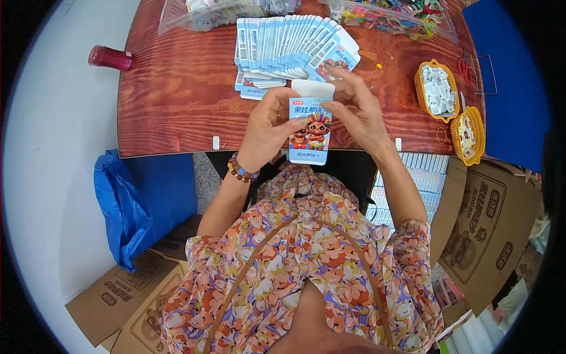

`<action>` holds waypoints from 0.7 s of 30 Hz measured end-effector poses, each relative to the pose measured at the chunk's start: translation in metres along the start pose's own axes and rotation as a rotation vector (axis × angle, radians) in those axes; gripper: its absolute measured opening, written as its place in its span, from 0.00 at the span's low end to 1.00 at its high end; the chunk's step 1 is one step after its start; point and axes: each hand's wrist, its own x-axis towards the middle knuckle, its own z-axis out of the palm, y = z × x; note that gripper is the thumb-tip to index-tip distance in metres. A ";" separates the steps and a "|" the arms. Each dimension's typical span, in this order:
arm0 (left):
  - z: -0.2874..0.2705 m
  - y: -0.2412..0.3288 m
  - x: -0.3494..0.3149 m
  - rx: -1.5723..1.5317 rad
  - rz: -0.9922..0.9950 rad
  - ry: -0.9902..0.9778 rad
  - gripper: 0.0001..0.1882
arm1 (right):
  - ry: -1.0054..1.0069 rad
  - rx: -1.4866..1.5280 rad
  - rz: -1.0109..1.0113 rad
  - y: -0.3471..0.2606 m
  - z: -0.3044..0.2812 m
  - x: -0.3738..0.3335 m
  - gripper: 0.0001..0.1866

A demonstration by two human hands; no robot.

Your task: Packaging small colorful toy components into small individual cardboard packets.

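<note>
while the left hand (265,130) grips the carton (309,155) over the tabletop's (188,88) near edge, the right hand (361,118) pinches its upper corner, apparently for steadiness.

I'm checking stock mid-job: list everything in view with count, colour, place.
held carton: one, blue and white, between both hands
flat cartons: many, blue and white, fanned beyond it
bins: two, clear, table's far edge
baskets: two, yellow, table's right side
scissors: one pair, red-handled, by upper basket
cylinder: one, dark red, table's left edge
table: one, reddish brown, under these
stacked pieces: many, white and blue, below table, right
cardboard boxes: several, brown, lower left and right
sheeting: one piece, blue, below table, left
blue surface: one, blue, far right
floral top: one, multicoloured, lower centre
beads: several, brown and blue, left wrist
left hand: one, ungloved, carton's left side
right hand: one, ungloved, carton's right side
</note>
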 end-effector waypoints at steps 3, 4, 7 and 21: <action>0.005 0.003 -0.003 0.092 -0.003 0.016 0.21 | 0.004 0.082 0.037 -0.003 -0.004 0.004 0.07; 0.007 0.004 -0.004 0.090 -0.004 0.019 0.21 | 0.008 0.123 0.017 -0.002 -0.006 0.006 0.07; 0.010 0.007 -0.006 0.156 0.050 0.005 0.22 | -0.053 0.211 0.062 -0.004 -0.008 0.010 0.07; 0.000 0.000 -0.010 0.130 -0.010 -0.007 0.30 | -0.204 0.031 0.237 -0.022 -0.012 0.018 0.09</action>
